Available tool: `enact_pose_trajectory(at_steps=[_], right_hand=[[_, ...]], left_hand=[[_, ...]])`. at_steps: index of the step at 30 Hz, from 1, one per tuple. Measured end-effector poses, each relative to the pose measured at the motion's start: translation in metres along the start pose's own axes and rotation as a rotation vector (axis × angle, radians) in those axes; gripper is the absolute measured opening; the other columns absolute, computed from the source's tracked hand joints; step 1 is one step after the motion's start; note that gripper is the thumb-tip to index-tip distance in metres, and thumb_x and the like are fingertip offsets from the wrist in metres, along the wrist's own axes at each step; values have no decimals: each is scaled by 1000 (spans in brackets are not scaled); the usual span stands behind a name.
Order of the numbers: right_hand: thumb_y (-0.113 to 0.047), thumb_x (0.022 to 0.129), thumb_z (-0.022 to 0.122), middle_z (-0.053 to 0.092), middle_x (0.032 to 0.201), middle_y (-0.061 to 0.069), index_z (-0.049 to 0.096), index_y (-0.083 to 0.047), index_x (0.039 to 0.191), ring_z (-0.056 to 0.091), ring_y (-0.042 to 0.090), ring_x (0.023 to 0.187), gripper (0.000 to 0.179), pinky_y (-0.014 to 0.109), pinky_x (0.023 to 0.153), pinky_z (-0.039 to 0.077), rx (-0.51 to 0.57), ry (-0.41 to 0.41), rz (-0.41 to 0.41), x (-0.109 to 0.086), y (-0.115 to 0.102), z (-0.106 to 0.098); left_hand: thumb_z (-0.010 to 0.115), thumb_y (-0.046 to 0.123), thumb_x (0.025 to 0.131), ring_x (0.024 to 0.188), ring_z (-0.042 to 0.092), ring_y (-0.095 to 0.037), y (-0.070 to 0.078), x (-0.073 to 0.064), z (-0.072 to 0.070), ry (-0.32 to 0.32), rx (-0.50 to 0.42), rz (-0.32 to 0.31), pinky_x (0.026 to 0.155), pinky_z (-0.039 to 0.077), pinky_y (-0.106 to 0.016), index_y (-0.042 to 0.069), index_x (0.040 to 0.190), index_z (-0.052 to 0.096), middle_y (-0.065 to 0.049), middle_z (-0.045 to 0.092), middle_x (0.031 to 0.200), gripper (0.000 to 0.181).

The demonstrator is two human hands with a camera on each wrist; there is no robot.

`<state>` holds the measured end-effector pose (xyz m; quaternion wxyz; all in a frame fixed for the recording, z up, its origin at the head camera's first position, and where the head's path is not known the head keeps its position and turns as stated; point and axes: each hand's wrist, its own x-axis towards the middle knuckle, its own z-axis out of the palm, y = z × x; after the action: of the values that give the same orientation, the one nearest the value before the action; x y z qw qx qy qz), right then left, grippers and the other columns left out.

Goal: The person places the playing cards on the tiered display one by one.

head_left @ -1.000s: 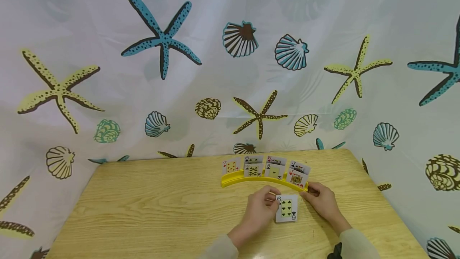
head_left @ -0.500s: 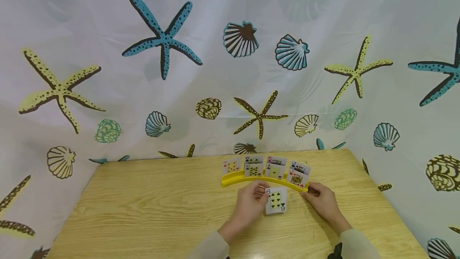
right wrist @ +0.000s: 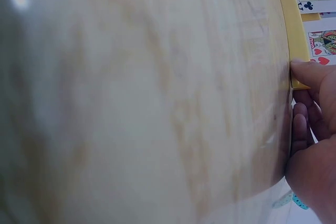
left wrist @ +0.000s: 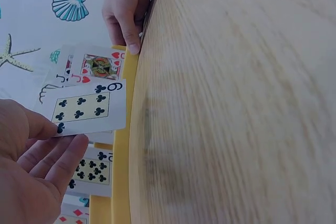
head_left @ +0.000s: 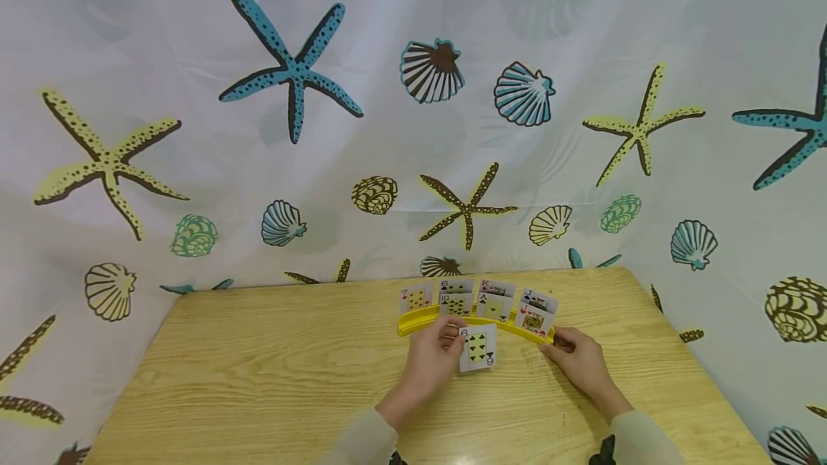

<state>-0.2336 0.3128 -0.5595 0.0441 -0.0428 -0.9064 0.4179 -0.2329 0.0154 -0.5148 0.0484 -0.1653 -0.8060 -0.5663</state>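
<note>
My left hand (head_left: 429,356) pinches the six of clubs (head_left: 478,348) by its left edge, face toward me, in front of the yellow card holder (head_left: 423,320). In the left wrist view the thumb lies on the six of clubs (left wrist: 82,109) near one corner. My right hand (head_left: 582,360) grips the right end of the curved holder between thumb and fingers. Standing in the holder are the seven of diamonds (head_left: 416,298), the ten of clubs (head_left: 455,305), the ace of clubs (head_left: 494,307) and the jack of hearts (head_left: 534,319). Behind these, a six, a king and another jack are partly hidden.
The wooden table (head_left: 258,364) carries the holder toward its back right. A white curtain (head_left: 362,128) printed with starfish and shells hangs behind the table and along its sides.
My left hand has moved left and slightly away from me with the six of clubs, closer to the holder. The right hand and the holder have stayed in place.
</note>
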Motion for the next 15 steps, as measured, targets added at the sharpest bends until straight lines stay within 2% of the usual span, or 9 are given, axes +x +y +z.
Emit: enact_pose_trajectory(at_steps=[8,15], right_hand=[[-17,97,78,73,124,20,67,5,136,72,29,111,46,29,87,60,-18,5,-4,1,0,0],[-18,97,78,73,122,19,68,5,135,72,30,110,46,37,90,62,-23,5,-4,1,0,0]], left_hand=[[67,-3,98,96,75,-24,-7,2,-13,45,2,-18,83,63,-27,5,114,70,-13,76,106,19],[68,-7,96,93,78,-30,-14,6,-24,88,27,55,79,64,-27,3,112,71,-17,78,103,19]])
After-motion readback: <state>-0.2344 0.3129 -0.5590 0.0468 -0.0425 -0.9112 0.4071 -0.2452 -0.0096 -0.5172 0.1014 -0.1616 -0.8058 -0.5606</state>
